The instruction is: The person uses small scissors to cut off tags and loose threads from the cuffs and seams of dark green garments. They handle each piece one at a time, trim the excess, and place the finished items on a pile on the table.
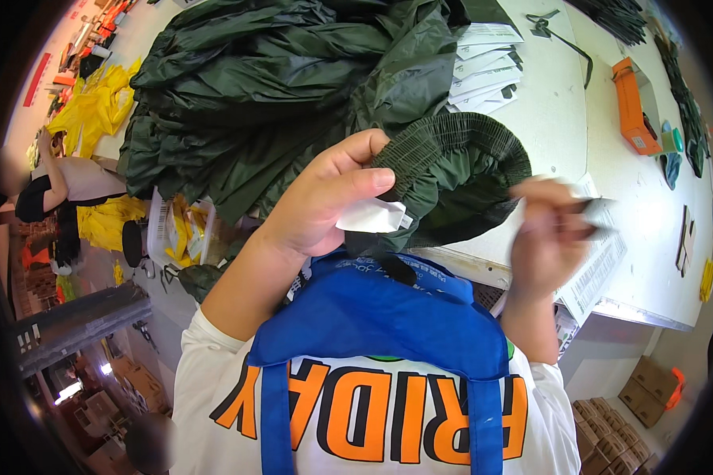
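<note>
My left hand point(325, 198) grips the elastic waistband of a dark green garment point(451, 170), with the thumb on the gathered band and the fingers pinching a white sewn-in label point(372, 215). My right hand point(548, 237), blurred by motion, is raised to the right of the garment and holds a small dark tool-like thing point(582, 207) I cannot make out. A large pile of the same dark green garments point(261, 87) lies on the white table point(562, 119) behind my hands.
A stack of white paper tags point(487, 67) lies by the pile. A printed sheet point(602, 261) hangs over the table's front edge. An orange box point(632, 107) stands at the right. Yellow garments point(95, 111) and another person point(51, 186) are at left. Cardboard boxes point(618, 435) sit on the floor.
</note>
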